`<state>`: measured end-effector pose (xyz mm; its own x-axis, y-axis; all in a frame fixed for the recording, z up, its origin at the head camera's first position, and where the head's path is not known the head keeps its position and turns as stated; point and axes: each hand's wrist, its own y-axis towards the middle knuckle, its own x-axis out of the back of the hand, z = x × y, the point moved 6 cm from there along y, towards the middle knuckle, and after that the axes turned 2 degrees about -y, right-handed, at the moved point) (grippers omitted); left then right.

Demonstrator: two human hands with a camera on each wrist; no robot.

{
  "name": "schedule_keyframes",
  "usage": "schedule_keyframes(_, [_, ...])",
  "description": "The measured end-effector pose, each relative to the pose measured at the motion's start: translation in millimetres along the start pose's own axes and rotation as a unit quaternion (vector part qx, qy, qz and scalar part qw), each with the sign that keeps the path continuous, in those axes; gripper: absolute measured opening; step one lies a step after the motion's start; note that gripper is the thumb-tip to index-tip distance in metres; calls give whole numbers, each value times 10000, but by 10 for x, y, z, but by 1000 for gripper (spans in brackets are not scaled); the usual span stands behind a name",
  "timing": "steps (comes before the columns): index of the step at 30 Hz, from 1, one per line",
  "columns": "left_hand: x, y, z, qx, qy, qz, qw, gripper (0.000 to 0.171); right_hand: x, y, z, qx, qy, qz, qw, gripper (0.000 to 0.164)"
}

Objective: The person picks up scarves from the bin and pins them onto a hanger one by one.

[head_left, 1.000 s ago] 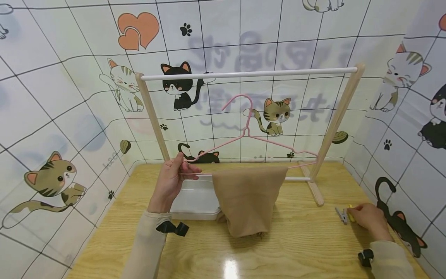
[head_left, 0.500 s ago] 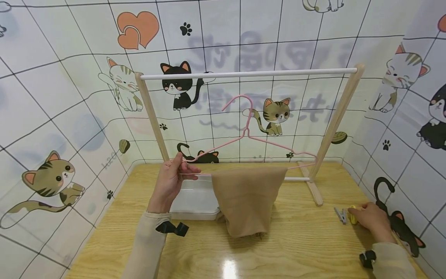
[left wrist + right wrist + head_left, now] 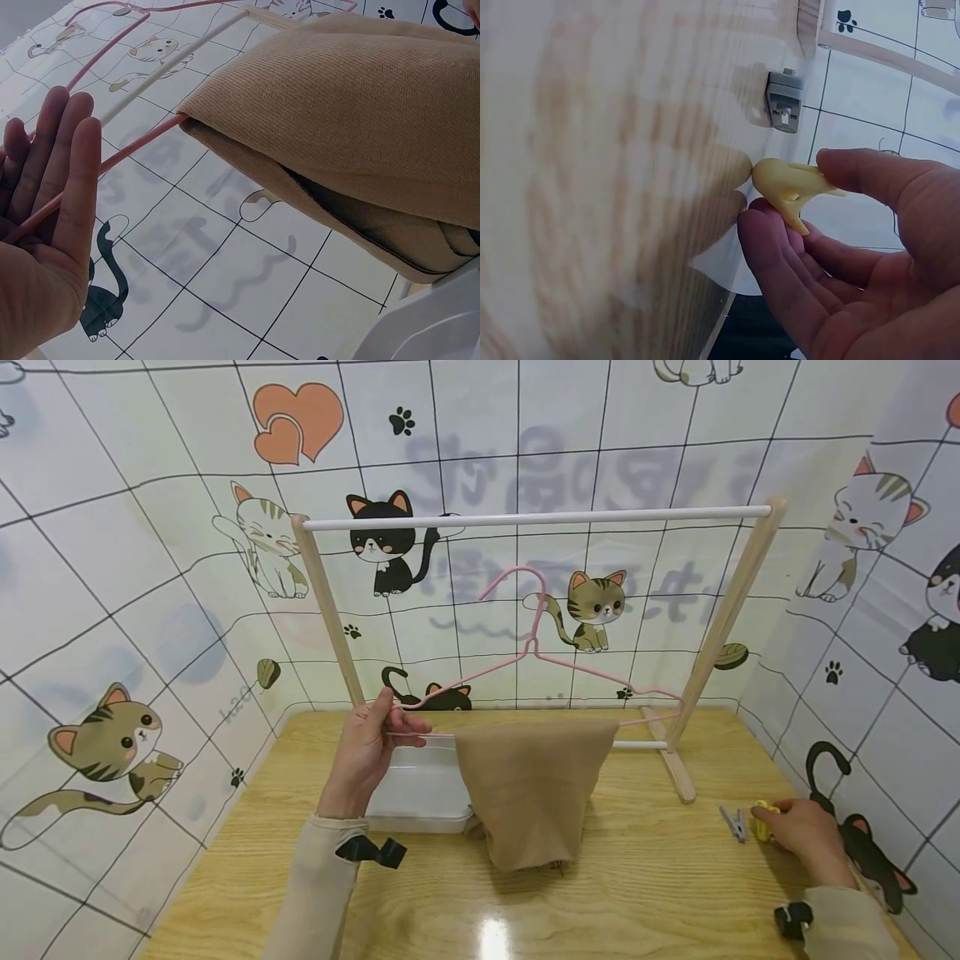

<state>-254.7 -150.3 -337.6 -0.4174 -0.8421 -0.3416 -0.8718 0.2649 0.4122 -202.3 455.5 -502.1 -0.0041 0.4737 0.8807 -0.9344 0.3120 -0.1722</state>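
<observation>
My left hand (image 3: 367, 747) grips the left end of a pink clothes hanger (image 3: 541, 589), thumb up along the wire. In the left wrist view, the hanger's lower bar crosses the palm beneath long, nearly straight fingers (image 3: 84, 161). A brown cloth (image 3: 536, 793) hangs folded over that bar. At the right of the table, my right hand (image 3: 810, 835) pinches a yellow clothespin (image 3: 784, 180) between thumb and fingers, its rounded end close to the tabletop. Just left of it, a grey clothespin (image 3: 735, 824) lies on the wood.
Behind the hanger stands a drying rack with a white top rod (image 3: 570, 518) and wooden legs (image 3: 723, 627). A white tray (image 3: 420, 789) sits on the wooden table (image 3: 637, 893), partly behind the cloth. A cat-print backdrop (image 3: 472, 468) encloses the back and sides.
My right hand has shifted slightly to the right with the yellow clothespin, away from the grey one. The left hand, hanger and cloth stay in place.
</observation>
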Motion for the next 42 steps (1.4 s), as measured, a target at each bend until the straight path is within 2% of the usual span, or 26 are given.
schedule_keyframes(8, [1, -6, -3, -13, 18, -13, 10000, 50, -3, -49, 51, -7, 287, 254, 9993, 74])
schedule_keyframes(18, [13, -8, 13, -3, -32, -13, 10000, 51, 43, -113, 104, 243, 455, 0, 9987, 77])
schedule_keyframes(22, [17, -6, 11, -20, -22, -58, 10000, 51, 84, -159, 155, 240, 510, -235, 9981, 75])
schedule_keyframes(29, [35, -10, 16, -50, 20, -125, 9999, 51, 190, -263, 261, -93, 794, -705, 9943, 77])
schedule_keyframes(34, [53, -22, 28, -113, 11, -116, 9999, 50, 253, -355, 373, -8, 709, -946, 9930, 78])
schedule_keyframes(42, [76, -16, 56, -71, -52, -145, 9999, 49, 355, -554, 575, 275, 827, -1470, 9853, 66])
